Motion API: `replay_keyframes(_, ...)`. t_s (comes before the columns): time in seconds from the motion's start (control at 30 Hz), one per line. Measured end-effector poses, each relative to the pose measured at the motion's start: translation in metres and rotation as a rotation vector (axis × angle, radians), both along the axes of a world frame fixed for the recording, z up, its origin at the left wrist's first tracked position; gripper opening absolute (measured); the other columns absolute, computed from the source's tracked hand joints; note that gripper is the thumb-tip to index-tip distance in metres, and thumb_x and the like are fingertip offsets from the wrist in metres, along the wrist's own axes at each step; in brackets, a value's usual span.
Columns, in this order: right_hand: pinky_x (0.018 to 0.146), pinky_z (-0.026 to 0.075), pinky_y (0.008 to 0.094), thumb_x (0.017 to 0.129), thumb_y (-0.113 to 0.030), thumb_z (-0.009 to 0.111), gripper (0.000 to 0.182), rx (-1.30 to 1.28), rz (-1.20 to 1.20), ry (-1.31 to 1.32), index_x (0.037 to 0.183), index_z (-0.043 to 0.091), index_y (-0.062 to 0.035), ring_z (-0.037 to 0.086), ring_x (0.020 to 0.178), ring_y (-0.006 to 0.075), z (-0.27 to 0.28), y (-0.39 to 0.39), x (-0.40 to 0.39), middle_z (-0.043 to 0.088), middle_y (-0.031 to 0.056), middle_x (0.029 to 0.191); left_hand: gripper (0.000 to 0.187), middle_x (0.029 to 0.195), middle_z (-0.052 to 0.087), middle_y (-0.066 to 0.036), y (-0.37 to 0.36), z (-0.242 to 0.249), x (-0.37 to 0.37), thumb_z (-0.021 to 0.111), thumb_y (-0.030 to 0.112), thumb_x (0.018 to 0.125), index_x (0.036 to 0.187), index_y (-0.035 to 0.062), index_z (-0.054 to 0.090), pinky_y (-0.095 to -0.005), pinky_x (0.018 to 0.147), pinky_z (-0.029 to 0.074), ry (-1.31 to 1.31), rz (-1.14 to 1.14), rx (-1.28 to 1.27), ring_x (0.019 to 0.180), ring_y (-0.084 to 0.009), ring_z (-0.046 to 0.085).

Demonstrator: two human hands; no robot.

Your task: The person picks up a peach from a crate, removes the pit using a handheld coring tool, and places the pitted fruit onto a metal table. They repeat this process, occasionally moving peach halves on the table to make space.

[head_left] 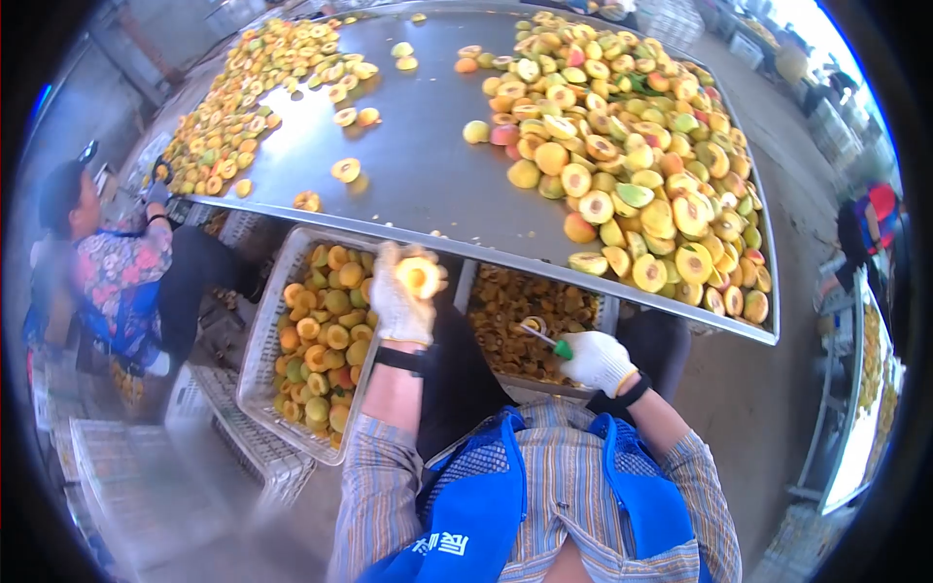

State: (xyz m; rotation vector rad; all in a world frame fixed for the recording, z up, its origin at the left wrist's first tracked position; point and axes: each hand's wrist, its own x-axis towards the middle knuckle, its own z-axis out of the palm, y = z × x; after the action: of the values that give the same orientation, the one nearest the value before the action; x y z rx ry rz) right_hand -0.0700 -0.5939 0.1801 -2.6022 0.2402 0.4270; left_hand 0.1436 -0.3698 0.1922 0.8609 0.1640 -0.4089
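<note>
My left hand (pixel 397 309), in a whitish knit glove, is closed around a yellow peach half (pixel 422 278) with its cut face up. It is above the right rim of a white crate (pixel 255 325) full of peach halves. My right hand (pixel 601 361), also gloved, grips a pitting tool (pixel 563 349) with a green handle and thin metal shaft. The tool's tip points left, over a crate of brownish pits and scraps (pixel 505 296) between my knees. What lies at the tip is too small to make out.
A metal table (pixel 418 146) spans the front, with a big pile of peaches (pixel 622 165) on the right and another heap (pixel 272 73) at the left. Its raised edge runs just beyond my hands. A co-worker (pixel 117 262) sits at the left, near stacked white crates (pixel 228 418).
</note>
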Motion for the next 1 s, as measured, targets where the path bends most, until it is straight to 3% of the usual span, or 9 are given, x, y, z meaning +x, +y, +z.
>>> replay_keyframes(0.07, 0.071, 0.054, 0.0495, 0.085, -0.035, 0.062, 0.031, 0.056, -0.121, -0.059, 0.104, 0.067, -0.0116, 0.068, 0.080, 0.0390, 0.014, -0.004, -0.005, 0.070, 0.0172, 0.084, 0.052, 0.088, 0.066, -0.007, 0.042, -0.031, 0.036, 0.049, 0.048, 0.102, 0.097, 0.0005, 0.068, -0.0259, 0.068, 0.051, -0.168, 0.343, 0.427, 0.080, -0.0132, 0.061)
replay_keyframes(0.13, 0.071, 0.054, 0.0485, 0.086, -0.037, 0.063, 0.034, 0.048, -0.160, -0.028, 0.109, 0.066, -0.0122, 0.068, 0.080, 0.0382, 0.013, -0.009, -0.006, 0.070, 0.0172, 0.084, 0.069, 0.105, 0.068, -0.009, 0.075, -0.034, 0.045, 0.045, 0.055, 0.102, 0.121, -0.0085, 0.064, -0.0260, 0.082, 0.049, -0.173, 0.283, 0.709, 0.090, -0.0147, 0.062)
replay_keyframes(0.23, 0.071, 0.055, 0.0478, 0.086, -0.039, 0.065, 0.038, 0.078, -0.238, -0.101, 0.112, 0.066, -0.0124, 0.069, 0.079, 0.0374, 0.023, -0.008, -0.009, 0.071, 0.0166, 0.084, 0.068, 0.116, 0.067, -0.012, 0.089, -0.051, 0.063, 0.048, 0.053, 0.101, 0.124, -0.0104, 0.061, -0.0255, 0.093, 0.047, -0.066, 0.341, 0.631, 0.102, -0.0172, 0.062)
replay_keyframes(0.4, 0.067, 0.054, 0.0495, 0.085, -0.034, 0.065, 0.027, 0.051, -0.154, -0.127, 0.100, 0.068, -0.0122, 0.068, 0.074, 0.0378, 0.012, -0.005, -0.016, 0.069, 0.0160, 0.078, 0.028, 0.110, 0.070, -0.011, -0.013, 0.018, 0.017, 0.069, 0.019, 0.091, 0.112, 0.0013, 0.068, -0.0353, 0.092, 0.051, -0.828, 0.171, 1.000, 0.105, -0.0235, 0.065)
replay_keyframes(0.47, 0.064, 0.054, 0.0492, 0.085, -0.032, 0.065, 0.023, 0.078, -0.113, -0.194, 0.097, 0.069, -0.0128, 0.068, 0.070, 0.0375, 0.003, -0.001, -0.019, 0.069, 0.0154, 0.074, 0.023, 0.103, 0.070, -0.011, -0.073, 0.020, 0.007, 0.074, 0.020, 0.084, 0.102, 0.0079, 0.069, -0.0400, 0.087, 0.053, -1.406, 0.102, 0.936, 0.099, -0.0285, 0.066)
replay_keyframes(0.53, 0.057, 0.054, 0.0481, 0.085, -0.031, 0.065, 0.020, 0.062, -0.061, -0.197, 0.093, 0.071, -0.0143, 0.068, 0.064, 0.0358, 0.000, 0.003, -0.022, 0.068, 0.0136, 0.070, 0.026, 0.105, 0.069, -0.017, -0.128, 0.013, -0.009, 0.070, 0.030, 0.089, 0.101, 0.0075, 0.070, -0.0417, 0.088, 0.052, -1.552, -0.208, 1.086, 0.101, -0.0336, 0.066)
replay_keyframes(0.63, 0.052, 0.052, 0.0467, 0.085, -0.032, 0.062, 0.017, 0.012, -0.057, -0.200, 0.089, 0.073, -0.0183, 0.066, 0.058, 0.0329, -0.011, 0.010, -0.027, 0.067, 0.0116, 0.066, 0.062, 0.096, 0.071, -0.023, -0.192, 0.011, -0.017, 0.047, 0.063, 0.092, 0.103, 0.0065, 0.070, -0.0507, 0.084, 0.052, -1.272, -0.963, 1.495, 0.092, -0.0410, 0.068)
replay_keyframes(0.83, 0.062, 0.055, 0.0467, 0.083, -0.025, 0.061, 0.018, 0.059, 0.026, -0.154, 0.091, 0.070, -0.0118, 0.070, 0.071, 0.0349, -0.014, 0.006, -0.033, 0.068, 0.0129, 0.073, 0.071, 0.106, 0.068, -0.029, -0.210, 0.018, -0.014, 0.051, 0.065, 0.087, 0.113, 0.0023, 0.069, -0.0499, 0.091, 0.049, -1.280, -1.132, 1.550, 0.105, -0.0416, 0.065)
replay_keyframes(1.0, 0.066, 0.055, 0.0461, 0.082, -0.023, 0.062, 0.018, 0.112, 0.048, -0.191, 0.093, 0.070, -0.0108, 0.069, 0.076, 0.0357, -0.014, 0.009, -0.038, 0.068, 0.0139, 0.076, 0.047, 0.097, 0.070, -0.020, -0.199, -0.018, -0.025, 0.073, 0.029, 0.080, 0.115, 0.0012, 0.062, -0.0422, 0.081, 0.053, -1.200, -0.809, 1.080, 0.089, -0.0349, 0.068)
